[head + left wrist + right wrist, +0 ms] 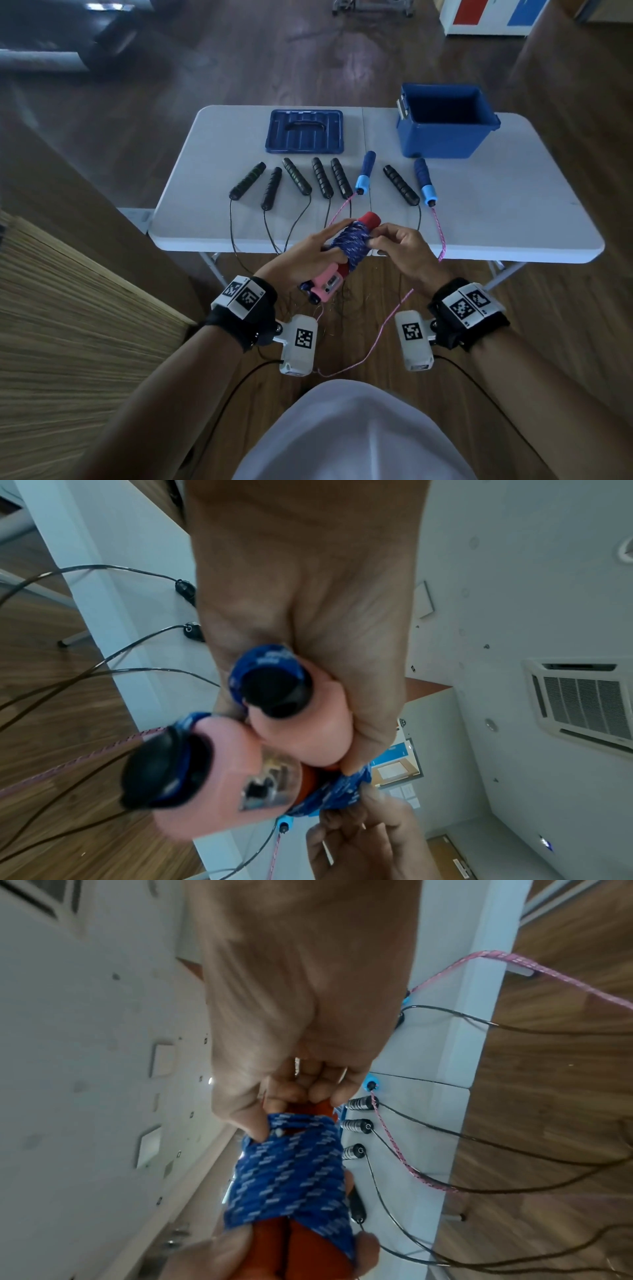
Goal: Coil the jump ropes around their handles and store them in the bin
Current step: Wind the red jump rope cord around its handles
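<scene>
My left hand [310,258] grips a pair of red handles with pink ends [325,286], held together above the table's near edge. Blue patterned rope [352,245] [291,1172] is wound thickly round them. My right hand [394,246] pinches the rope at the upper end of the coil [274,1129]. In the left wrist view the pink ends [301,739] with black caps fill the middle. Several black handles [298,176] and two blue handles [364,173] lie in a row on the white table [496,212]. The open blue bin [445,120] stands at the back right.
The bin's blue lid [305,132] lies flat at the back middle. Thin black ropes [270,233] and a pink rope [442,240] hang off the near edge onto the wooden floor. A wooden surface [68,325] is at my left.
</scene>
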